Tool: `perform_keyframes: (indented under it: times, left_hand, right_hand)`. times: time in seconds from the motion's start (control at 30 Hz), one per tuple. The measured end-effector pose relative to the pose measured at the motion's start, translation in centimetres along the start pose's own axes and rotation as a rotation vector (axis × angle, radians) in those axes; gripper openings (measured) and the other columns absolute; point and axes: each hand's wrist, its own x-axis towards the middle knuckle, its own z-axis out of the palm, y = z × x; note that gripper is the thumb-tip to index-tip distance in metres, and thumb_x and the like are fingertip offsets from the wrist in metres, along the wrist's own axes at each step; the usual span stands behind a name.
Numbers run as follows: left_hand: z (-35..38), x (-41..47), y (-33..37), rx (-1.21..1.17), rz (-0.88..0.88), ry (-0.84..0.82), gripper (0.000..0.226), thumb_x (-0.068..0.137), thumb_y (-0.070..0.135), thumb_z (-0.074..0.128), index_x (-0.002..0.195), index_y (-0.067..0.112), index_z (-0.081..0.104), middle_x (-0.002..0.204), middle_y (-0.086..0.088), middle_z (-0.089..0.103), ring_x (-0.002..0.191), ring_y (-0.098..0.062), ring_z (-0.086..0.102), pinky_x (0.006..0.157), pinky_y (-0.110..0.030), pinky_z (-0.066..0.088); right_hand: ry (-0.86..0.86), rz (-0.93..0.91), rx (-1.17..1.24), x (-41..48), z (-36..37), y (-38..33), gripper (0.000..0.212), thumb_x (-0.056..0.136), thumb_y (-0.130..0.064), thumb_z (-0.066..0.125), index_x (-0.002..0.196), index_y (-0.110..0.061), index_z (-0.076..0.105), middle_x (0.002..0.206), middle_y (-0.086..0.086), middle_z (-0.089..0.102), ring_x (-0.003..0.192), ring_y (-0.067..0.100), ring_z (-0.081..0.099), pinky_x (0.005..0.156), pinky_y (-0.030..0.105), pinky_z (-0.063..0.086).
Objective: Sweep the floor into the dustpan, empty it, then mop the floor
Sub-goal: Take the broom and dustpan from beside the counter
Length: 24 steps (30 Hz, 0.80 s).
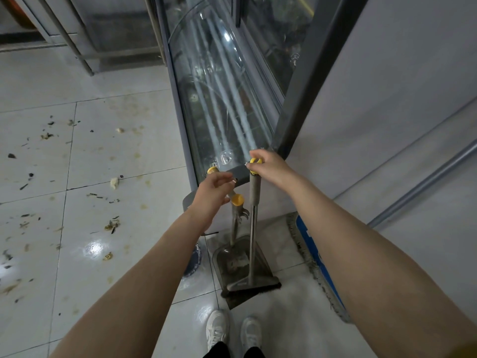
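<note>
A grey dustpan stands on the floor by the foot of a glass display case, its long handle rising to a yellow-capped grip. My left hand is wrapped around that grip. Beside it a broom stands upright, its dark bristle head resting in the dustpan's mouth. My right hand closes on the yellow top of the broom handle. Scattered debris of dark bits, leaves and pale crumbs lies over the white floor tiles on the left.
The curved glass display case runs away ahead. A grey wall panel is on the right, with a flat blue mop head leaning along its base. A metal counter frame stands at the far left. My white shoes are below.
</note>
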Motion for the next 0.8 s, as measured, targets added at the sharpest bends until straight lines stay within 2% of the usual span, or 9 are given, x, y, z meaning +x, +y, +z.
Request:
perform_keyframes:
  times: [0.13, 0.23, 0.43, 0.53, 0.67, 0.8]
  left_hand:
    - [0.4, -0.3, -0.2, 0.009, 0.011, -0.003, 0.025, 0.091, 0.009, 0.058, 0.116, 0.011, 0.057, 0.108, -0.002, 0.065, 0.101, -0.017, 0.060, 0.082, -0.029, 0.050]
    - [0.4, -0.6, -0.4, 0.010, 0.008, 0.007, 0.023, 0.091, 0.009, 0.058, 0.113, 0.012, 0.058, 0.101, 0.002, 0.064, 0.098, -0.014, 0.059, 0.078, -0.026, 0.049]
    - [0.6, -1.6, -0.9, 0.135, 0.059, 0.058, 0.018, 0.091, 0.010, 0.057, 0.108, 0.014, 0.060, 0.107, -0.003, 0.065, 0.099, -0.016, 0.059, 0.085, -0.034, 0.049]
    - [1.0, -2.5, -1.3, 0.184, 0.104, 0.071, 0.023, 0.090, 0.008, 0.056, 0.112, 0.012, 0.060, 0.109, -0.002, 0.063, 0.097, -0.014, 0.057, 0.083, -0.027, 0.047]
    - [1.2, -3.8, -1.6, 0.228, 0.131, 0.116, 0.024, 0.090, 0.012, 0.057, 0.114, 0.016, 0.058, 0.104, 0.004, 0.060, 0.086, -0.008, 0.054, 0.068, -0.014, 0.040]
    - [0.7, -5.1, -1.8, 0.239, 0.132, 0.115, 0.025, 0.090, 0.013, 0.056, 0.115, 0.015, 0.058, 0.106, 0.003, 0.061, 0.089, -0.011, 0.054, 0.073, -0.021, 0.043]
  right_hand:
    - [0.004, -0.032, -0.020, -0.6, -0.3, 0.2, 0.046, 0.089, -0.025, 0.062, 0.132, -0.014, 0.052, 0.132, 0.000, 0.054, 0.121, 0.016, 0.050, 0.104, 0.031, 0.040]
    - [0.011, -0.056, -0.030, -1.8, -0.6, 0.7, 0.044, 0.087, -0.023, 0.065, 0.129, -0.014, 0.054, 0.127, -0.001, 0.056, 0.115, 0.013, 0.052, 0.097, 0.027, 0.042]
    - [0.024, -0.057, -0.069, -4.8, -1.1, 0.8, 0.046, 0.081, -0.020, 0.073, 0.124, -0.014, 0.059, 0.117, -0.001, 0.058, 0.103, 0.011, 0.053, 0.090, 0.026, 0.046]
    - [0.022, -0.020, -0.114, -6.2, -1.1, 1.0, 0.042, 0.079, -0.022, 0.075, 0.118, -0.013, 0.064, 0.115, 0.002, 0.061, 0.104, 0.015, 0.055, 0.089, 0.027, 0.047]
    - [-0.028, 0.025, -0.182, -8.2, -0.8, 2.2, 0.024, 0.077, -0.020, 0.076, 0.100, -0.017, 0.068, 0.098, -0.005, 0.060, 0.098, 0.015, 0.055, 0.078, 0.025, 0.045]
    - [-0.050, 0.063, -0.236, -9.6, -0.3, 2.5, 0.015, 0.075, -0.022, 0.078, 0.079, -0.024, 0.063, 0.087, -0.008, 0.059, 0.092, 0.017, 0.057, 0.079, 0.030, 0.052]
